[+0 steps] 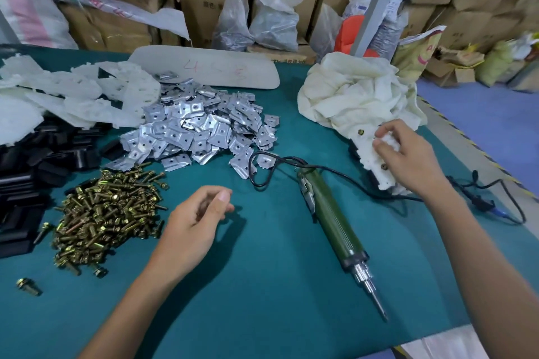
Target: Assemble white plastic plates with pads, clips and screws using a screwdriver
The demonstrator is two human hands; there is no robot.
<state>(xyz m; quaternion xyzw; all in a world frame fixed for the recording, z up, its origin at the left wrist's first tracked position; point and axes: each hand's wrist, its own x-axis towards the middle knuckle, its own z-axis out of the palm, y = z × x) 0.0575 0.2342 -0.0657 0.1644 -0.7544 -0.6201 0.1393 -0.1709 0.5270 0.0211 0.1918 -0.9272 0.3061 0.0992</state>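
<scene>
My right hand rests on an assembled white plate with brass screw heads and a black pad under it, at the right edge of the green table. My left hand hovers over the middle of the table, fingers loosely curled, holding nothing I can see. A green electric screwdriver lies between the hands, bit pointing toward me. Brass screws are heaped at left, metal clips behind them, black pads at far left, and white plates at the back left.
A crumpled cream cloth bag sits behind the right hand. The screwdriver's black cable loops to the table's right edge. A flat beige board lies at the back, with cardboard boxes and plastic bags beyond.
</scene>
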